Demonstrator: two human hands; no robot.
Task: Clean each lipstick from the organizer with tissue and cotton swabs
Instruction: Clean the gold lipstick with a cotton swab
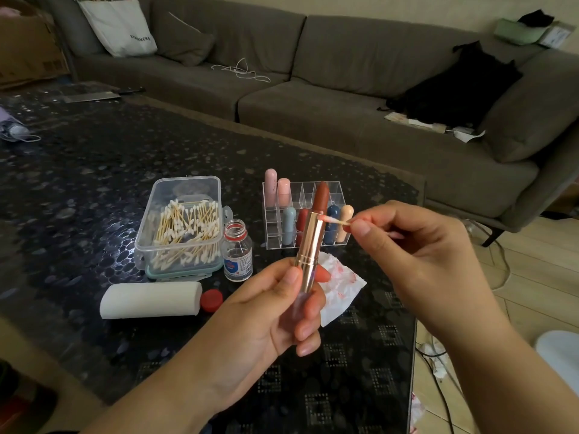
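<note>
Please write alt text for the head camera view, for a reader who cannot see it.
A person's left hand holds an open lipstick upright while the right hand touches a cotton swab to its gold collar. Behind, on a dark table, stand a clear organizer of lipsticks, a swab box, an uncapped bottle and a stained tissue.

I am showing two bare forearms, uncovered from the wrists back to the frame's lower edge, with no sleeves reaching into view. My left grip [275,311] and right grip [416,252] are wearing no rings, watch or bracelet, and my short fingernails are looking plain and unpainted.
</note>
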